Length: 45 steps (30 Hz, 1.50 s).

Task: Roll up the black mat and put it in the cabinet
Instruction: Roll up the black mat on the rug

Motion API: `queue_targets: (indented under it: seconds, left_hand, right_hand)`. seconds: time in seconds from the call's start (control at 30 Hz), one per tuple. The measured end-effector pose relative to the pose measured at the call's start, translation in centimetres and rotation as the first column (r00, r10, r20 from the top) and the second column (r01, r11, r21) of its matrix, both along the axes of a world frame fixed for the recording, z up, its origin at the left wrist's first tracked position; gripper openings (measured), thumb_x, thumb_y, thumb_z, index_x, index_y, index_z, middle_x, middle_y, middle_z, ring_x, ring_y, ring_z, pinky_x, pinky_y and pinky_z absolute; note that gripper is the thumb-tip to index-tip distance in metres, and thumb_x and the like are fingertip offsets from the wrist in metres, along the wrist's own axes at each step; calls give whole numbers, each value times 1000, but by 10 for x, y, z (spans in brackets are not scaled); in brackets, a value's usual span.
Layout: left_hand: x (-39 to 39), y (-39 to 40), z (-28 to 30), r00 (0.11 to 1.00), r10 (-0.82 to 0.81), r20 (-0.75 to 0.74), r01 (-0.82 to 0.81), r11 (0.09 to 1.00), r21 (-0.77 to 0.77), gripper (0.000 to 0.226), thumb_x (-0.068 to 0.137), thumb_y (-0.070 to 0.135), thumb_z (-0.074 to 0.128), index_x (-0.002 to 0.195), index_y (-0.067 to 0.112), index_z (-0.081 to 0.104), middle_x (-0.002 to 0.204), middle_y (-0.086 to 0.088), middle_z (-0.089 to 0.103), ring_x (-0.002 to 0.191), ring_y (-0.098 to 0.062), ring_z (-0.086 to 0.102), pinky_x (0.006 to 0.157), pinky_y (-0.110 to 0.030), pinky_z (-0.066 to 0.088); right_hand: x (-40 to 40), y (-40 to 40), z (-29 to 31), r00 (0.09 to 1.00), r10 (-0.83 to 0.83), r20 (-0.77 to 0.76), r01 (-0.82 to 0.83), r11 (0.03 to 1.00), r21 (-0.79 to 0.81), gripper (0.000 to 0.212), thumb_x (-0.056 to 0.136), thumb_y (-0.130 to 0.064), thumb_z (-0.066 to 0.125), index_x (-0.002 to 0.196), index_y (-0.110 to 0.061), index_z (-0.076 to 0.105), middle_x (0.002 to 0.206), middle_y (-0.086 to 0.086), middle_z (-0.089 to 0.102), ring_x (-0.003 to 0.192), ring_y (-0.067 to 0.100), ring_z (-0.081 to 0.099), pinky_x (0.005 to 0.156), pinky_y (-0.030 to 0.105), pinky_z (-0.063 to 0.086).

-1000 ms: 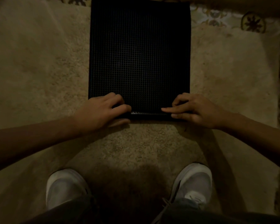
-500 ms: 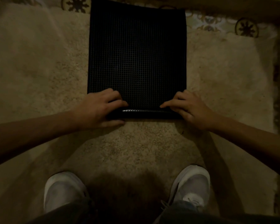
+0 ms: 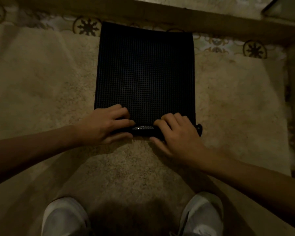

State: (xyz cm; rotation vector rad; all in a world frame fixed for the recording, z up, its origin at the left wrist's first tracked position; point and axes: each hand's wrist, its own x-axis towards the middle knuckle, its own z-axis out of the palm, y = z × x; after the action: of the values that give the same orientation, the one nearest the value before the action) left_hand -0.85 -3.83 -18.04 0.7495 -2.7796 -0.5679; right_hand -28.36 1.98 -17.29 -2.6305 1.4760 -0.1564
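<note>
A black grid-textured mat [image 3: 146, 74] lies flat on a beige carpet, its long side running away from me. Its near edge is curled into a thin roll [image 3: 143, 131]. My left hand [image 3: 104, 125] grips the roll's left part, fingers on top and thumb underneath. My right hand [image 3: 175, 135] grips the roll's right part the same way. The roll's right end [image 3: 199, 129] sticks out past my right hand. No cabinet is clearly in view.
The beige carpet [image 3: 41, 91] spreads to both sides and under my two white shoes [image 3: 65, 218]. A patterned tile floor [image 3: 88, 27] and a wooden ledge [image 3: 177, 16] run along the far side. A pale panel [image 3: 284, 9] shows at the top right.
The near edge of the mat has been rolled further away from me, so the roll is thicker. My right hand has shifted left along the roll, exposing its right end.
</note>
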Motion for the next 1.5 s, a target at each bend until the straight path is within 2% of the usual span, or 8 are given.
queue_targets:
  seconds: [0.4,0.6,0.83,0.97,1.13,1.27,1.4,1.5]
  left_hand:
    - [-15,19,-2,942,267,203,-196,929,-315,46,92,28,42,133,11,52,104,-18,60,86,-34,57,69,-42,47]
    - [-37,15,-14,904,368,217,-266,883,-387,46,101,44,40,113,4,60,106,-17,62,86,-34,57,70,-43,45]
    - [-42,-23,-8,911,346,224,-273,913,-301,49,103,49,27,104,9,55,93,-11,56,78,-28,51,57,-38,44]
    - [-44,-20,-11,922,365,129,-307,892,-333,36,106,39,36,98,9,53,94,-15,55,78,-29,50,56,-39,45]
    - [-50,-7,-15,836,528,149,-428,797,-426,40,103,39,40,114,8,62,108,-17,60,93,-36,53,82,-50,41]
    - [-45,-15,-19,859,482,173,-380,826,-416,52,102,47,32,123,7,57,108,-18,57,87,-34,46,72,-45,36]
    - [-46,-27,-19,859,479,180,-343,799,-493,48,103,47,30,114,8,56,99,-14,55,84,-33,44,71,-46,35]
    - [-48,-39,-16,867,468,169,-350,815,-461,42,105,46,28,105,10,51,96,-13,53,81,-32,46,66,-44,34]
  right_hand:
    - [-10,-43,-15,989,133,-68,-139,985,-101,45,109,-47,28,103,-15,59,96,8,57,80,24,51,62,36,45]
    - [-7,-54,-9,997,50,-58,-57,992,-113,47,107,-50,34,105,-15,66,92,5,63,76,22,58,54,33,45]
    - [9,-51,-13,974,-215,-67,200,963,-180,54,108,-48,25,99,-10,62,92,11,58,80,30,52,66,43,41]
    - [8,-65,-14,983,-165,-84,154,980,-125,56,107,-50,18,99,-10,56,90,10,58,78,30,52,66,43,41]
    - [8,-81,-15,983,-186,3,185,978,-97,44,107,-41,26,91,-13,56,85,6,59,74,26,54,60,40,43]
    - [7,-85,-14,976,-202,82,211,970,-119,41,108,-36,33,88,-12,59,86,6,57,73,24,54,55,38,42]
    - [13,-82,-15,973,-229,-31,212,938,-274,42,109,-38,34,90,-13,62,85,7,60,81,29,54,69,43,39]
    - [16,-74,-19,964,-264,-10,254,934,-250,45,108,-44,30,101,-10,59,92,10,58,84,30,51,71,44,37]
